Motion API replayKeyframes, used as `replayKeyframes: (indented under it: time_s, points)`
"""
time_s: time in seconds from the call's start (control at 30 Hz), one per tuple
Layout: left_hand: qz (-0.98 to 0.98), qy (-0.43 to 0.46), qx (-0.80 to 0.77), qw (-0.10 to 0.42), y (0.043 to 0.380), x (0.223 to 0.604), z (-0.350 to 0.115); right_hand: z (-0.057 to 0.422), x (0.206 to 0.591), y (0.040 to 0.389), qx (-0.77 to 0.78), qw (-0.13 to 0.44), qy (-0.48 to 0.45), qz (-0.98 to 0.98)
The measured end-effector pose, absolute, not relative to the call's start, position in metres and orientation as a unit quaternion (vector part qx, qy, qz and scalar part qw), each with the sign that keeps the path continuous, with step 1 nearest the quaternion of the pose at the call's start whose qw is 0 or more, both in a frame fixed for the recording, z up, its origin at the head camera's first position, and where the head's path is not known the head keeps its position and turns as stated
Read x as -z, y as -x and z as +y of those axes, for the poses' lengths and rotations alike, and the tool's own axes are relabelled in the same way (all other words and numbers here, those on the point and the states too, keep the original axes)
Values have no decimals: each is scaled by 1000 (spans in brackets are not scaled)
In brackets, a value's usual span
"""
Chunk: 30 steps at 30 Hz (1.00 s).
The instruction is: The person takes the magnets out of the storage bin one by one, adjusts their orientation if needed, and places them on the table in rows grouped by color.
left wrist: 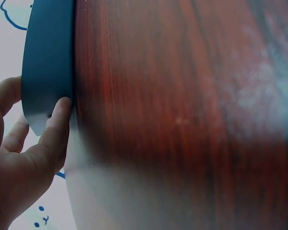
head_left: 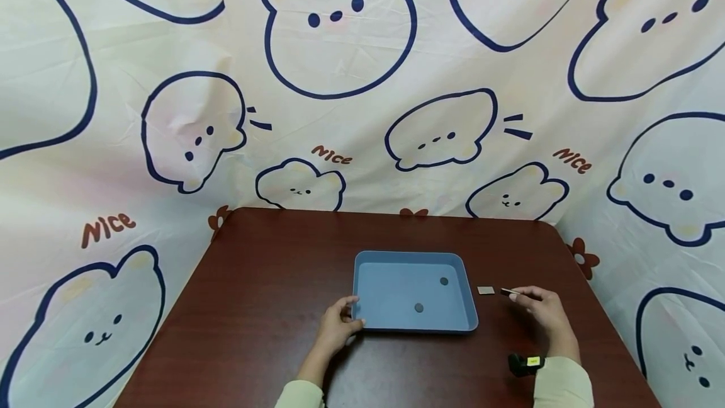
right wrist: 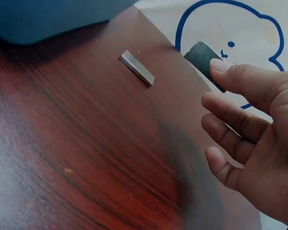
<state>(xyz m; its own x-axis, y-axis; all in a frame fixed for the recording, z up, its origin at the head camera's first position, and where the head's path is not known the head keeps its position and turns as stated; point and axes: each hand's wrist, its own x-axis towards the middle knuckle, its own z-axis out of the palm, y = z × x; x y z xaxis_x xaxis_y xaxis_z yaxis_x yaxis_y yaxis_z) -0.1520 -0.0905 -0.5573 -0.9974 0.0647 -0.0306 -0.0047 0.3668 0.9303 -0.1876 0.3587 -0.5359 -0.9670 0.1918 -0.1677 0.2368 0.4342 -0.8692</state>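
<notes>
A blue tray (head_left: 391,320) lies on the table, with two grey coin-like discs (head_left: 418,308) inside. My left hand (head_left: 335,327) grips the tray's near left corner. In the left wrist view, the thumb presses the tray's side wall (left wrist: 50,57) and the other fingers are behind it. Right of the tray, my right hand (head_left: 544,310) pinches a small thin rectangular plate (right wrist: 200,58), dark on the face turned to the right wrist camera. A similar small silvery rectangular plate (right wrist: 137,68) lies flat on the table between the tray and that hand.
The dark red wooden table (head_left: 272,269) ends against a cream cloth backdrop (head_left: 362,124) printed with cartoon bears, which also hangs at both sides. A black device with a yellow label (head_left: 525,364) is at my right wrist.
</notes>
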Motion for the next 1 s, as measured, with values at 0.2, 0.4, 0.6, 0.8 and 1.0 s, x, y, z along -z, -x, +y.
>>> replayKeyframes:
  time_s: [0.2, 0.4, 0.6, 0.8, 1.0]
  points:
    - [819, -23, -572, 34, 151, 557, -90, 372, 541, 187, 511, 34, -148, 846]
    - [818, -20, -574, 37, 152, 558, -90, 387, 543, 189, 501, 51, -152, 850]
    - [819, -19, -572, 37, 153, 557, -90, 399, 543, 196, 489, 63, -151, 857]
    - [818, -20, -573, 38, 152, 556, -90, 404, 545, 199, 487, 86, -147, 857]
    - [815, -22, -577, 39, 152, 558, -90, 407, 547, 204, 454, 88, -128, 877]
